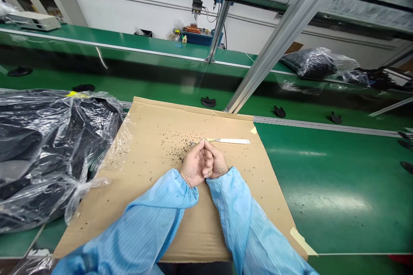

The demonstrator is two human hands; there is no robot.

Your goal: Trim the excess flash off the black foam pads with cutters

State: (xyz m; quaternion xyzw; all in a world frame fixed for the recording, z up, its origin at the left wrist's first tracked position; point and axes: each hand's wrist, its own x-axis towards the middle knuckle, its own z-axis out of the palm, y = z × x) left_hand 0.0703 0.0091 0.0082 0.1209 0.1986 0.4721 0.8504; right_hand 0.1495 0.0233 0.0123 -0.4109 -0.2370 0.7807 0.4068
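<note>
My left hand (193,166) and my right hand (219,162) touch each other above the middle of a brown cardboard sheet (155,116). Their fingers are curled inward and the thumbs meet at the top; whatever may be between them is hidden. Small black bits (180,151) lie scattered on the cardboard, thickest just left of and behind my left hand. Behind my right hand rests a thin tool with a white handle (234,141), pointing right; its other end is partly hidden behind my fingers. Blue sleeves cover both forearms.
A clear plastic bag of dark parts (48,150) sits at the left. Beyond the cardboard, black curved pieces (208,102) lie spaced along a green surface (180,88). A slanted metal post (274,51) rises behind the cardboard. Tape (302,241) marks the near right corner.
</note>
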